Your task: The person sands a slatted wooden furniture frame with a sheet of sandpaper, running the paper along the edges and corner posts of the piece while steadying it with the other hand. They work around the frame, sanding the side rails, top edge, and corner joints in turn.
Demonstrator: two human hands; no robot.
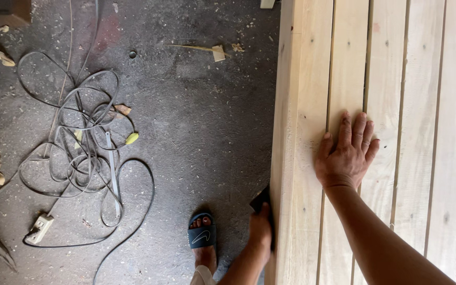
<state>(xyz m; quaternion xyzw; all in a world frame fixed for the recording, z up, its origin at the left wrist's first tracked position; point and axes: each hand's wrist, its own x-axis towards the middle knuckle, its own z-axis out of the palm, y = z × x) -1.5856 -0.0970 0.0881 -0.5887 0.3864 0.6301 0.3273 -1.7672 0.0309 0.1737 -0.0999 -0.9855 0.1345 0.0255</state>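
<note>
Pressed flat with fingers spread, the right hand (348, 153) lies open on the slatted wooden panel (397, 79), grasping nothing. At the panel's outer side edge the left hand (261, 228) is clenched around a small dark block (261, 199), mostly hidden by the fingers, its kind unclear. Left of the panel a tangled cable (80, 153) lies on the floor (201, 116).
</note>
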